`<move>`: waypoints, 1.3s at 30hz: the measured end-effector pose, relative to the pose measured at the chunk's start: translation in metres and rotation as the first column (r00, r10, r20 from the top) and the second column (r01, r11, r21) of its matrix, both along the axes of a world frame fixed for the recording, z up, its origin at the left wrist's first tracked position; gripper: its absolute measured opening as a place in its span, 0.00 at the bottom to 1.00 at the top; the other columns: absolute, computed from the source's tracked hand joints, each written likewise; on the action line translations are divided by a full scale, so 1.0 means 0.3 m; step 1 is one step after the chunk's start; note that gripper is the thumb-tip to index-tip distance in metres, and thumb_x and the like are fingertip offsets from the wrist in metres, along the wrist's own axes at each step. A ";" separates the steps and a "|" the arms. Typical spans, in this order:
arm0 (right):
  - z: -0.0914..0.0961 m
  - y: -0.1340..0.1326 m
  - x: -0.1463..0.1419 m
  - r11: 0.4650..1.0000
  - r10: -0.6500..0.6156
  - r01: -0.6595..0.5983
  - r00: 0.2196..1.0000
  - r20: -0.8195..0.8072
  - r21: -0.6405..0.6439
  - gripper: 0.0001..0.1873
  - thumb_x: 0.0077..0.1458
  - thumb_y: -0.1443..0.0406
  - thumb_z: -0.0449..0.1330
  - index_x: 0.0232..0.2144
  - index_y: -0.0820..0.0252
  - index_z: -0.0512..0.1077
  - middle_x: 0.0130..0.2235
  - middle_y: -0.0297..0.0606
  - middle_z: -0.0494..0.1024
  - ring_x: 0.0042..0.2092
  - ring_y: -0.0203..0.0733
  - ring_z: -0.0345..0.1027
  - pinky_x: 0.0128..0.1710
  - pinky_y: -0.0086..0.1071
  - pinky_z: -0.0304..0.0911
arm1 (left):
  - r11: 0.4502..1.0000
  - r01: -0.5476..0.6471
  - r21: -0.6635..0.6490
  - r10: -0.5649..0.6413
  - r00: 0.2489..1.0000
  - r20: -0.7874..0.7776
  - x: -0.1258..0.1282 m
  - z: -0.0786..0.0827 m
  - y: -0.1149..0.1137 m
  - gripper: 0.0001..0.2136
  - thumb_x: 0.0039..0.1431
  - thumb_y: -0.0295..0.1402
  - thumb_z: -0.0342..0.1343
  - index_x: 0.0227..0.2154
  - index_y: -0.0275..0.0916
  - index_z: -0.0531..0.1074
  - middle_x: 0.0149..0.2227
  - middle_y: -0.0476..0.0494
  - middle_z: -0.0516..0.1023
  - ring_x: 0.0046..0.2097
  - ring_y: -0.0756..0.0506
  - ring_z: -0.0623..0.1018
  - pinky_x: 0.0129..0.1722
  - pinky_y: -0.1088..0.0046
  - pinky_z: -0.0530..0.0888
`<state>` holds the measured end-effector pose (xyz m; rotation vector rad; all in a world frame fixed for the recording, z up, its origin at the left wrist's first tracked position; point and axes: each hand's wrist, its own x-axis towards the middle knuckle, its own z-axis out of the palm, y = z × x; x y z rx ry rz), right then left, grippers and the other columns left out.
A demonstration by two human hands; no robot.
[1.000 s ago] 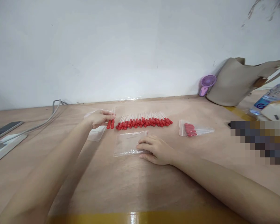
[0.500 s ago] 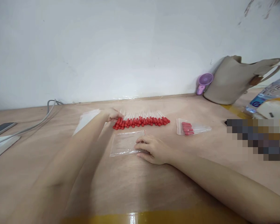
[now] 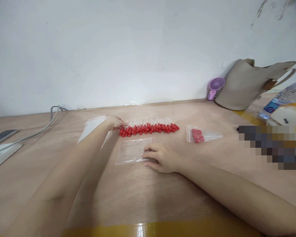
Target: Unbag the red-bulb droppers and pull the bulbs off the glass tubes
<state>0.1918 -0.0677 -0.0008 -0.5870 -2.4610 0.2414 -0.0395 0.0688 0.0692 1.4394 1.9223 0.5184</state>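
Note:
A row of red-tipped white sticks [image 3: 149, 127] lies across the middle of the table, red ends toward me. At its left end my left hand [image 3: 117, 123] reaches in with fingers stretched out, the fingertips at the outermost sticks; I cannot tell how firmly they touch. In front of the row lies a flat clear zip bag [image 3: 132, 151]. My right hand [image 3: 162, 158] rests on the bag's right edge, its bent fingers apart. Off to the right is a filled zip bag [image 3: 198, 135] with several red-tipped sticks inside.
White sheets [image 3: 90, 127] lie partly under my left forearm. A grey cable [image 3: 44, 131] and a phone [image 3: 2, 136] are at the far left. Along the right stand a purple handheld fan [image 3: 215, 85], a beige bag [image 3: 244, 85] and a plastic bottle [image 3: 283, 98]. The wall is behind.
My left hand has drawn slightly left, its fingers less over the sticks. My right hand and the clear bag have stayed in place.

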 end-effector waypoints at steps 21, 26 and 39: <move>0.039 0.001 0.015 0.965 -0.009 0.117 0.908 0.418 -0.233 0.34 0.55 0.44 0.42 0.58 0.53 0.55 0.64 0.46 0.37 0.63 0.62 0.27 0.57 0.60 0.29 | 0.425 0.901 0.086 -0.676 0.379 -0.632 0.036 -0.182 -0.415 0.30 0.62 0.46 0.36 0.62 0.38 0.37 0.64 0.40 0.36 0.64 0.42 0.39 0.61 0.60 0.43; 0.110 0.014 0.056 0.933 0.132 0.039 0.887 0.441 -0.359 0.30 0.48 0.47 0.56 0.52 0.47 0.64 0.63 0.44 0.48 0.62 0.63 0.35 0.55 0.63 0.35 | 0.460 0.885 0.071 -0.718 0.418 -0.557 0.036 -0.171 -0.409 0.35 0.58 0.51 0.41 0.62 0.39 0.38 0.64 0.41 0.33 0.64 0.40 0.38 0.61 0.56 0.39; 0.296 0.138 0.330 0.542 -0.409 0.840 0.264 0.874 0.000 0.11 0.29 0.65 0.69 0.20 0.62 0.72 0.25 0.41 0.72 0.30 0.49 0.69 0.26 0.35 0.59 | 0.711 0.556 0.431 -0.523 0.828 -0.203 0.032 -0.185 -0.348 0.13 0.52 0.38 0.53 0.39 0.37 0.70 0.39 0.42 0.71 0.39 0.46 0.71 0.41 0.68 0.68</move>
